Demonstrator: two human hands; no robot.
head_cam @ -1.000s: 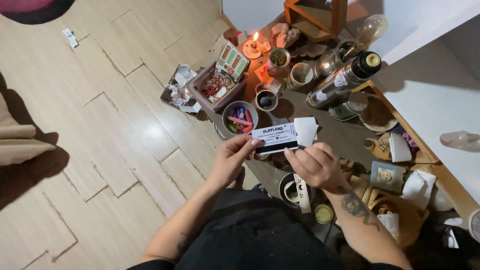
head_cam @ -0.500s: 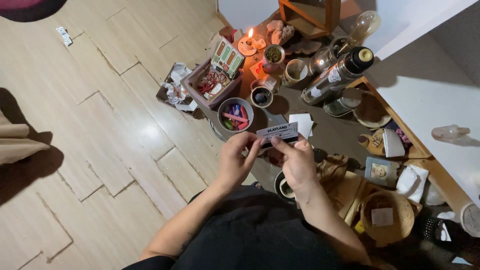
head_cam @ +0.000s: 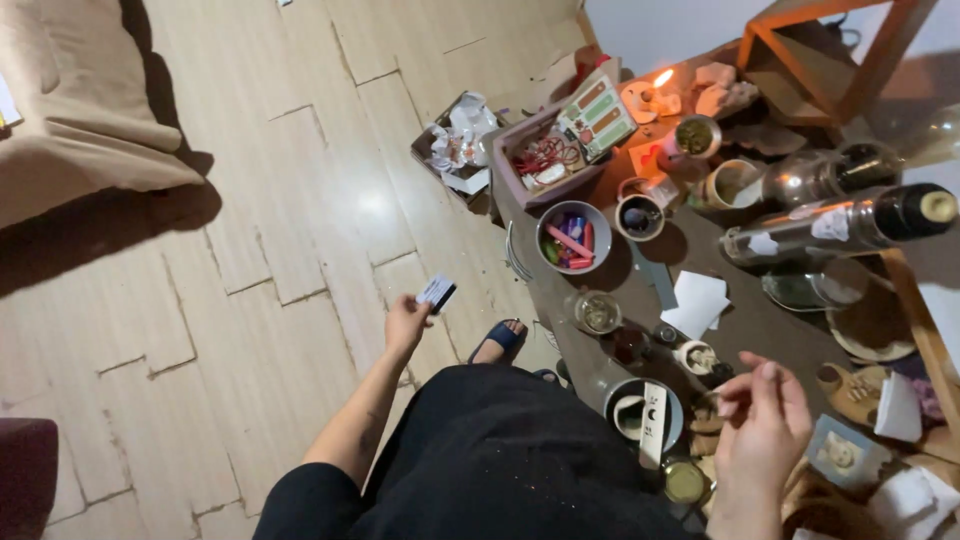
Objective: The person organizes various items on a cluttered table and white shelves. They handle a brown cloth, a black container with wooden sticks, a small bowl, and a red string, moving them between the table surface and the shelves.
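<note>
My left hand (head_cam: 405,325) is stretched out over the wooden floor, left of the low dark table (head_cam: 740,320), and pinches a small black-and-white card packet (head_cam: 437,293) between its fingertips. My right hand (head_cam: 762,425) hovers above the table's near end with curled, slightly parted fingers and nothing in it. Just left of that hand stands a grey bowl (head_cam: 630,405) with a long white strip (head_cam: 652,425) leaning across it. A small white cup (head_cam: 696,356) sits a little beyond the fingers.
The table is crowded: a bowl of coloured sticks (head_cam: 572,238), a pink tray of items (head_cam: 545,160), a lit candle (head_cam: 660,82), mugs, two lying bottles (head_cam: 840,225), white paper (head_cam: 697,302). A cardboard box (head_cam: 455,150) and a cushion (head_cam: 80,100) lie on the floor. My sandalled foot (head_cam: 500,342) is by the table edge.
Both hands held the card packet together over the table; now the left hand has carried it out left over the floor, and the right hand has let go and drawn back to the near table end.
</note>
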